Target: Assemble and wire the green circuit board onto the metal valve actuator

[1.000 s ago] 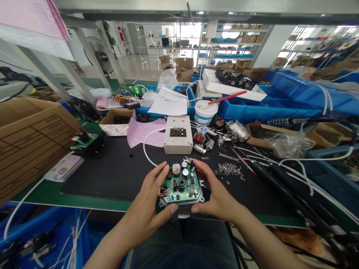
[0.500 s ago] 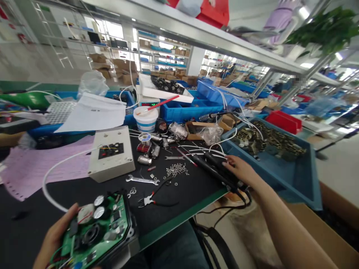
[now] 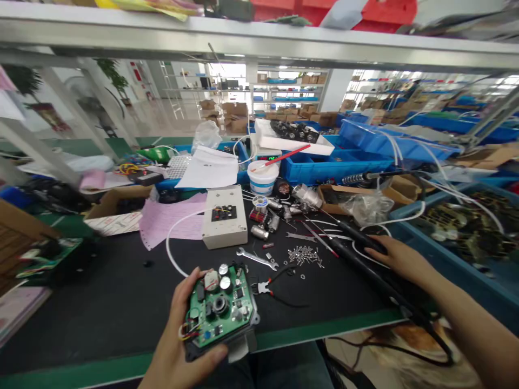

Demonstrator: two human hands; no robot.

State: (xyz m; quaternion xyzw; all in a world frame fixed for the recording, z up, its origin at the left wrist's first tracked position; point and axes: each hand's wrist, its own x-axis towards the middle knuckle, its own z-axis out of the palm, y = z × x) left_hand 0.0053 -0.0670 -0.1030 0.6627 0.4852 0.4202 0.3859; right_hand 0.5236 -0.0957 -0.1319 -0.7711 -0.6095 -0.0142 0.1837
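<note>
My left hand (image 3: 178, 329) is wrapped round the housing of a green circuit board (image 3: 221, 305), over the front edge of the bench. Round capacitors and a dark ring coil show on its upper face. On the right, my right hand (image 3: 399, 259) has its fingers closed on the handle of a black electric screwdriver-like tool (image 3: 360, 235) with a thin metal shaft. A second, longer black tool (image 3: 365, 273) lies beside it on the mat. Between the hands are red-and-black cutters (image 3: 263, 287), a wrench (image 3: 257, 259) and a pile of small screws (image 3: 304, 255).
Behind stand a grey box (image 3: 225, 227), a white tub (image 3: 263, 178) and blue bins (image 3: 324, 166). A blue tray of metal parts (image 3: 417, 232) borders the right side. Another circuit board (image 3: 51, 262) sits far left. A shelf beam (image 3: 259, 40) crosses above.
The view has swung to the left, showing more of the bench there. My right hand has closed on the black tool's handle, which now stands apart from the longer one.
</note>
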